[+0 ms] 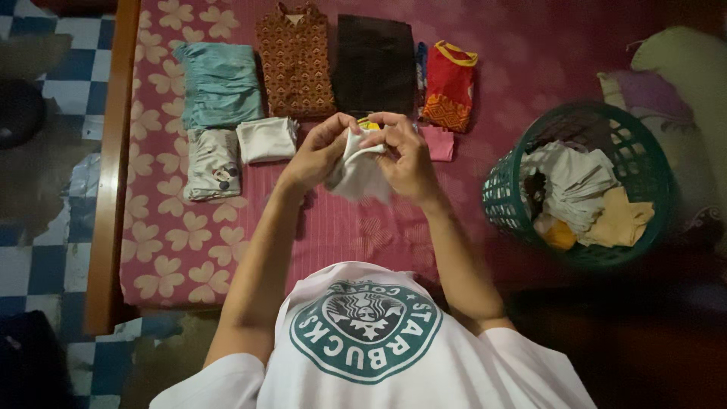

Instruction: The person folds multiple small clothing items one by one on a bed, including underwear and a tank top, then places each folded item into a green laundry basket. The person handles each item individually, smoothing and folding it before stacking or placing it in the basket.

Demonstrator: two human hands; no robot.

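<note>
White printed T-shirt fabric (363, 348) on the person's chest fills the lower frame. Both forearms extend forward over the pink flowered bedsheet (182, 250). Left hand (318, 155) and right hand (405, 159) pinch the upper edge of a small white soft cloth garment (360, 174), held in the air above the sheet, near the folded white cloth (266, 139). Judged light, limp and non-fragile, it handles best gripped along its hem. Fingers curl closed on the fabric; wrists angle inward. A green plastic laundry basket (500, 201) lies to the right.

Soft matt white cloth (362, 176), glossy green plastic basket (651, 163), matt floral bedsheet (182, 250), polished wooden frame (112, 151).
</note>
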